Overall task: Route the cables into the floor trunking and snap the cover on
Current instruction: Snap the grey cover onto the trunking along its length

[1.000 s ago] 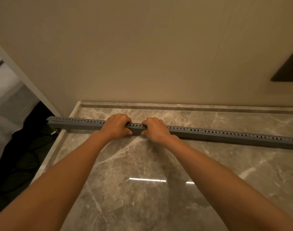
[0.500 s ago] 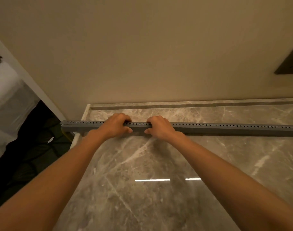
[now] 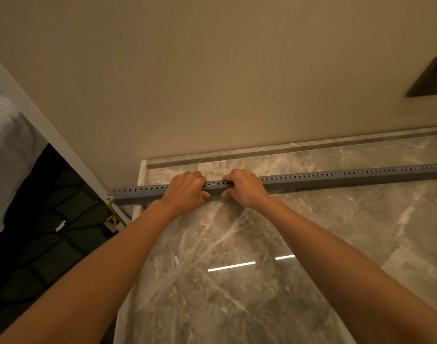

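Now pressing the cover down, judging by the grip.
Head view: left hand [image 3: 186, 188] and right hand [image 3: 244, 187] clench the grey trunking [image 3: 336, 178] on the marble floor [image 3: 237, 244] (yellow cable [image 3: 112, 207] exits left); next, press further along.

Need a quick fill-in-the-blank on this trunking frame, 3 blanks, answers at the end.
1. The grey trunking lies on a ____ floor.
2. The left hand and right hand both grip the trunking, with the ____ hand nearer its open end.
3. A row of small ____ runs along the trunking's top edge.

Answers: marble; left; holes
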